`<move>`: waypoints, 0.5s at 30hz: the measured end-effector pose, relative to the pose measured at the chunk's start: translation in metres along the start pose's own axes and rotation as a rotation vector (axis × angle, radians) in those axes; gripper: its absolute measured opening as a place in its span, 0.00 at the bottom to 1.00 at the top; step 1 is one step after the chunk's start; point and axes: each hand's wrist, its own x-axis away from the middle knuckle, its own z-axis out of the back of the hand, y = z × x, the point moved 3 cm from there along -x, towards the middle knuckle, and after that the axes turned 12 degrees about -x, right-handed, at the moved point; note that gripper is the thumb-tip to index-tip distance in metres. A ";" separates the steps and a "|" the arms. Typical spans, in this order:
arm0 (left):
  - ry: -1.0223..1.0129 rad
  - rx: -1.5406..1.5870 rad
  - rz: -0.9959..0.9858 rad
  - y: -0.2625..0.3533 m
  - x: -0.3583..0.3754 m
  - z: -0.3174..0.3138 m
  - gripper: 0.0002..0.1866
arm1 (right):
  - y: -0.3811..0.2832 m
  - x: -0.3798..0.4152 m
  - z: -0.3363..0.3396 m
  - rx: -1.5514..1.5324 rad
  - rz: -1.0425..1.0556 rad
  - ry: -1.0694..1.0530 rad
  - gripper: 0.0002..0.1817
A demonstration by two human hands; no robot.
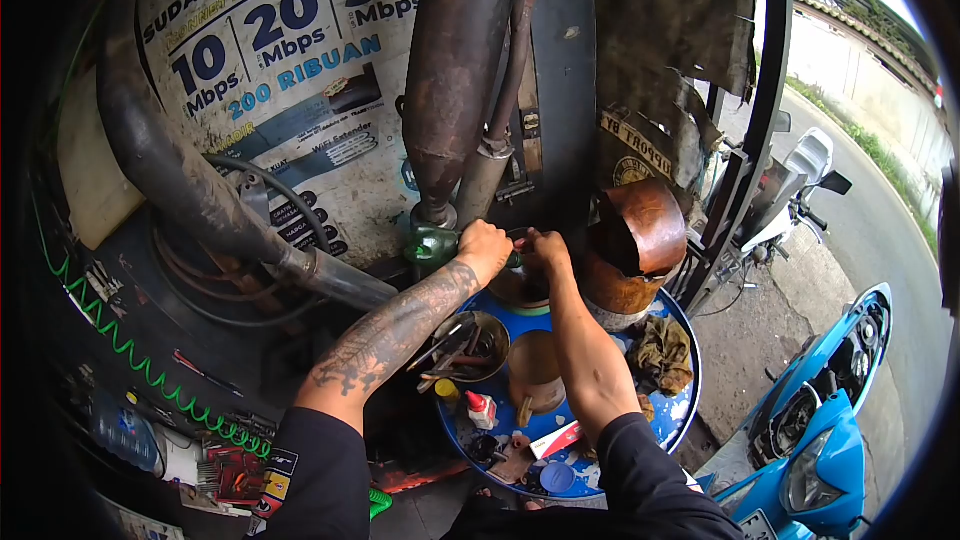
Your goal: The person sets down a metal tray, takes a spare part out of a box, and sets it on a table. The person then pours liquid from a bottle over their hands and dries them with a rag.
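Over the back of a round blue drum top point(692, 395), my left hand point(486, 250) is closed around the neck end of a green bottle point(432, 246), which lies sideways and points right. My right hand point(545, 248) is pinched close to the bottle's mouth; what its fingers hold is too small to make out. Below both hands sits a round dark container point(520, 290) with a green lower rim. A bowl of tools point(490, 345) and a round tan lid or tin point(536, 365) stand nearer to me.
The drum also bears a rusty metal cylinder point(640, 240), a crumpled rag point(662, 355), a red-and-white bottle point(481, 410) and a blue cap point(557, 478). Large exhaust pipes point(455, 70) hang behind. A blue scooter point(825, 460) stands at the right.
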 end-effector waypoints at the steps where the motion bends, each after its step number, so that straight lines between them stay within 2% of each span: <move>1: -0.006 -0.002 0.000 -0.001 0.000 0.001 0.21 | -0.002 0.003 -0.001 0.000 0.000 0.001 0.22; 7: 0.003 0.026 -0.004 -0.006 0.002 0.006 0.21 | -0.008 0.014 -0.003 0.119 0.000 0.053 0.22; 9: 0.013 0.050 -0.012 -0.007 0.003 0.008 0.21 | -0.006 0.008 -0.001 0.280 0.060 0.098 0.21; 15: 0.067 0.086 -0.072 -0.003 0.007 0.017 0.22 | -0.015 0.018 -0.006 0.413 0.161 0.187 0.21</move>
